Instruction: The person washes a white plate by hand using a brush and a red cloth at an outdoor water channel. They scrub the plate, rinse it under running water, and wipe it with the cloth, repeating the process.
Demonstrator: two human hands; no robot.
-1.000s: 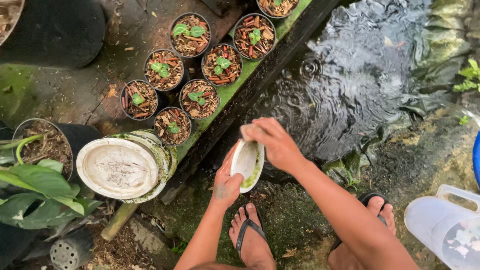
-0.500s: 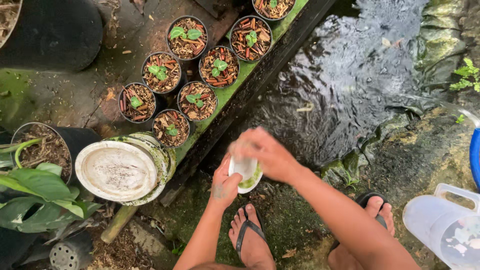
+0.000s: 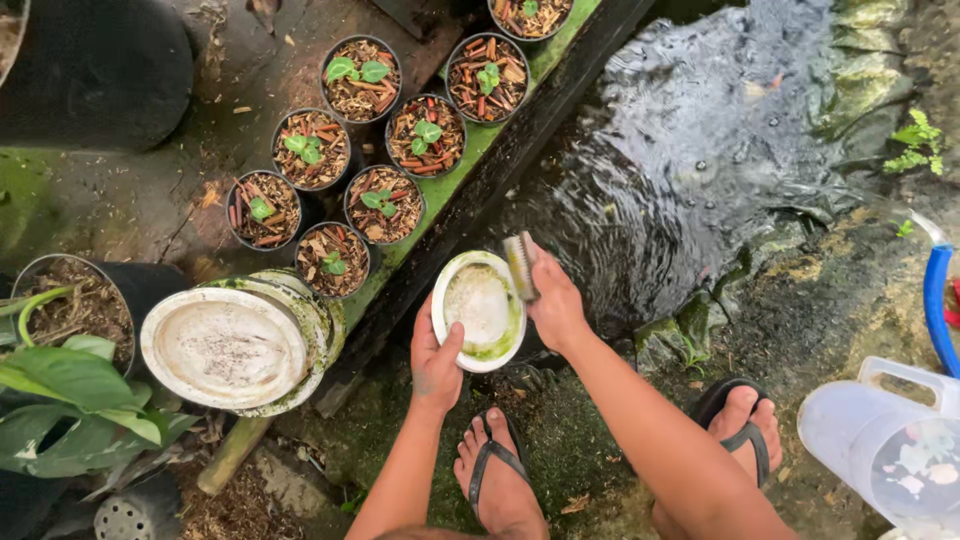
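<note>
My left hand (image 3: 434, 362) holds a small round white dish (image 3: 479, 309) by its lower left rim; the dish is stained green along its right and lower edge. My right hand (image 3: 555, 305) grips a small scrub brush (image 3: 519, 264) against the dish's upper right rim. Both hands are over the wet ground beside a dark wooden board (image 3: 470, 200), above my feet in black flip-flops (image 3: 497, 465).
Several small black pots with seedlings (image 3: 383, 205) stand left of the board. A stack of dirty white pots (image 3: 232, 346) lies on its side at the left. Rippling water (image 3: 700, 150) spreads at upper right. A clear plastic jug (image 3: 885, 450) and a blue hose (image 3: 936, 300) are at right.
My right hand has come off the dish's face and moved up to its right rim, so the dish's inside and the brush now show. The dish is tilted more toward me.
</note>
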